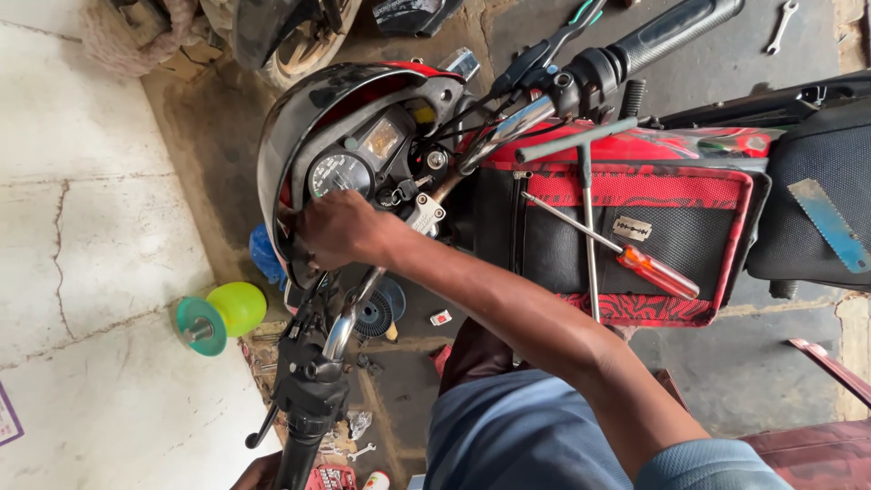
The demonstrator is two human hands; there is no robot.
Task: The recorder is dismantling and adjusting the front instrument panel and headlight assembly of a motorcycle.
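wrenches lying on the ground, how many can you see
2: one wrench on the grey floor at top right, one small wrench on the dirt near the bottom centre. Others may be hidden behind the motorcycle.

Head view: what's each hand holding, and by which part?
Right hand grips the lower rim of the motorcycle's black headlight cowl, beside the gauges. Left hand sits at the black handlebar grip; hold cannot be told.

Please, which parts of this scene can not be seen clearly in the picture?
- Right hand fingertips: head view, tucked behind the headlight cowl.
- Left hand: cut off by the bottom edge; its grip is unclear.
- Left handlebar grip: its end is cut off by the bottom edge.
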